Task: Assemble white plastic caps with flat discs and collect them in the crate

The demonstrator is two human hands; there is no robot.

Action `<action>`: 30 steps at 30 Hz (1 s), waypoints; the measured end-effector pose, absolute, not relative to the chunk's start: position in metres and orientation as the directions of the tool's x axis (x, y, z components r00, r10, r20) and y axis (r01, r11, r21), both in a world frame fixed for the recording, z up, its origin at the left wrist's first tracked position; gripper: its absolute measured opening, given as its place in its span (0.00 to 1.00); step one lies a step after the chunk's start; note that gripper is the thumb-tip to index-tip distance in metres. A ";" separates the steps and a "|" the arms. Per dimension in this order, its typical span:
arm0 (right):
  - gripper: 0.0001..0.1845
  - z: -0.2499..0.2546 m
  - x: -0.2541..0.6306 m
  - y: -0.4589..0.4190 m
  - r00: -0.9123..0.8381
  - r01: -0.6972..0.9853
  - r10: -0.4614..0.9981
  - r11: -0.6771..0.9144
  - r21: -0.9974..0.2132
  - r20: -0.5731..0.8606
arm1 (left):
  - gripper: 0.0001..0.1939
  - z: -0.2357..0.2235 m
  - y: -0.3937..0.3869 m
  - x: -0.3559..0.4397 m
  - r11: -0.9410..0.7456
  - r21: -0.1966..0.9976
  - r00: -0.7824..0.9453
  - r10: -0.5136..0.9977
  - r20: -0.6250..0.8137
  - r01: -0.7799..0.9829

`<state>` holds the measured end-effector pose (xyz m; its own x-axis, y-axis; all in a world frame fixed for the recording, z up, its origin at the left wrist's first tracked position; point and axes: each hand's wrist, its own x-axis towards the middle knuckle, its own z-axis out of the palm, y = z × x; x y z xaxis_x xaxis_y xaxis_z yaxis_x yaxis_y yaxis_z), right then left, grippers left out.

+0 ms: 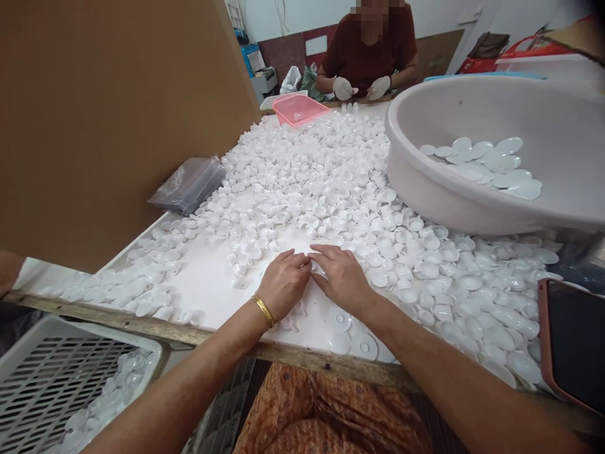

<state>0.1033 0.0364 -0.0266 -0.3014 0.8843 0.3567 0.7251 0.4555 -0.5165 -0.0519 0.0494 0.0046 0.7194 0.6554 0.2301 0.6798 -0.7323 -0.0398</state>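
My left hand (286, 285) and my right hand (343, 275) meet fingertip to fingertip just above the white tabletop (201, 284). Between my right thumb and fingers shows a small white plastic piece (317, 268), partly covered by the fingers. My left fingers are curled in against it; what they grip is hidden. Close to my wrists, near the front edge, lie several small white toy saucers (368, 347). Just beyond my fingers spreads a big heap of small white toy cups (302, 183), with more saucer-like pieces (432, 271) to the right.
A large grey basin (425, 189) holding white oval discs (505, 164) stands right. A phone (574, 340) lies at the right edge. Left are a brown cardboard panel (118, 126), a plastic-wrapped packet (189, 183) and a basket (57, 353) below. Opposite, a gloved person (371, 57) sits behind a pink tray (302, 110).
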 end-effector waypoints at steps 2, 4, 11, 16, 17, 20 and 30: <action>0.18 -0.024 0.105 0.032 -0.361 0.745 0.856 0.503 -0.439 0.369 | 0.08 0.006 0.049 -0.051 -0.730 -0.039 0.718 0.659 0.223 0.682; 0.18 -0.024 0.104 0.030 -0.384 0.761 0.844 0.519 -0.389 0.374 | 0.09 0.007 0.050 -0.051 -0.735 -0.023 0.719 0.656 0.231 0.678; 0.20 -0.029 0.104 0.030 -0.394 0.778 0.859 0.501 -0.378 0.329 | 0.11 0.002 0.054 -0.055 -0.786 0.043 0.750 0.603 0.272 0.616; 0.20 -0.027 0.105 0.029 -0.395 0.789 0.870 0.486 -0.377 0.295 | 0.11 -0.006 0.051 -0.055 -0.774 0.040 0.724 0.608 0.326 0.632; 0.20 -0.026 0.106 0.029 -0.390 0.785 0.876 0.478 -0.394 0.285 | 0.11 -0.006 0.050 -0.054 -0.772 0.042 0.722 0.611 0.324 0.634; 0.22 -0.018 0.113 0.032 -0.375 0.734 0.897 0.441 -0.517 0.234 | 0.11 -0.002 0.049 -0.055 -0.746 0.090 0.702 0.654 0.283 0.660; 0.14 0.015 0.156 0.053 0.217 0.098 0.954 0.189 -0.977 0.206 | 0.10 0.014 -0.001 -0.036 -0.635 0.235 0.526 0.754 0.393 0.736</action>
<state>0.1562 0.0531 0.0154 0.2165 0.9543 0.2058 0.0977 0.1886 -0.9772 -0.0359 -0.0009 0.0141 0.5259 0.7544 0.3928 0.7359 -0.6352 0.2347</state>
